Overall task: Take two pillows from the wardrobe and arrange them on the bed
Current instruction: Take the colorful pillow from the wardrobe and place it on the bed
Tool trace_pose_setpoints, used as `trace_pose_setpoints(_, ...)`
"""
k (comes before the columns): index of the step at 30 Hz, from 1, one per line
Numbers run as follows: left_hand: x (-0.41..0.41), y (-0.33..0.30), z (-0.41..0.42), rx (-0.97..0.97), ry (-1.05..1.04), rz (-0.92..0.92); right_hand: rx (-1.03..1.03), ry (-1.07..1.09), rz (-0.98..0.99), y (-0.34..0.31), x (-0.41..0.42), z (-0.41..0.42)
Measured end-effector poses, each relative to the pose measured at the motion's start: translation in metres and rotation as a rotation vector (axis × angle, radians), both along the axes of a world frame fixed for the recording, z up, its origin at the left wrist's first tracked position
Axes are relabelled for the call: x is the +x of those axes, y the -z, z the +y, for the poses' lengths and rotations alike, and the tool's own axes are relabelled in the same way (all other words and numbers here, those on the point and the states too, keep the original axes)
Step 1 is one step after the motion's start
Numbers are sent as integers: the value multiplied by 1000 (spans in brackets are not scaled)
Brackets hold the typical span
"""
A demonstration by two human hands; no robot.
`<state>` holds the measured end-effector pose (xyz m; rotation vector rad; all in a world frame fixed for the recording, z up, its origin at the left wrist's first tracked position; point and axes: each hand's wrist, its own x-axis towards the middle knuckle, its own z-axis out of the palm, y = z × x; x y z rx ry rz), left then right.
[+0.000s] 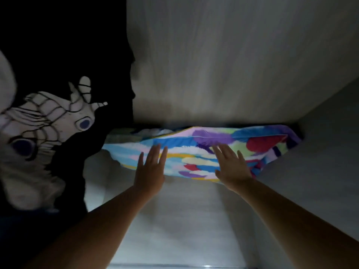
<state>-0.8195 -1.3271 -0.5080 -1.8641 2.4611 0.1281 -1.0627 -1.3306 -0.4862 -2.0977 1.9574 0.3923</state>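
Fingers (155, 152) of the left hand (150, 171) are spread flat, tips on the front face of the bright feather-print pillow (204, 150); not curled round anything. Right hand (232, 169) likewise: digits splayed, palm laid on the fabric, nothing gripped yet. Both released, touching only.

Pillow sits low in the wardrobe (233, 55), resting on the shelf (184, 210), pushed toward the back & right wall, its front edge overhanging toward the person. Something pale is tucked behind/under its left end; can't tell if that's the 2nd pillow. To the left a black garment w/ white print (48, 117) hangs near the pillow's left corner, maybe overlapping it.

Step in hand, as I judge it: reach for the 1st pillow, grasp not made. Bed not in view, so nothing arranged so far; task is early.

Next move calls for: slide the hands apart to the pillow's ends or under its front edge, pinch the soft fabric w/ both, pull toward the body. Soft & bulky, so it'll sag; keep it clear of the hanging garment on the way out. Then check the pale item for pillow no. 2.
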Motion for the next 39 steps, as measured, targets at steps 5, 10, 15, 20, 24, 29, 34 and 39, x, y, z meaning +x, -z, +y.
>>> trace_pose_setpoints(5,6,29,-73,11,-46,-154,-151,-76,45,29,-10,-65)
trace_pose_setpoints(10,6,58,-100,12,-19,-139,-117,-81,88,73,-20,-72)
trace_pose_setpoints(15,10,72,-90,77,28,-283,-184,-144,79,83,-2,-68)
trace_pose_setpoints(20,29,75,-20,242,42,-184,41,-178,34,77,25,-9)
trace_pose_setpoints(24,24,45,8,122,250,-264,95,-63,-25,68,18,63)
trace_pose_setpoints(29,10,-32,14,176,396,-337,123,1,37,-2,5,94)
trace_pose_setpoints(34,-1,-116,38,109,519,-361,133,152,-26,-78,7,146)
trace_pose_setpoints(39,-20,-183,72,76,676,-308,89,326,-51,-139,6,219)
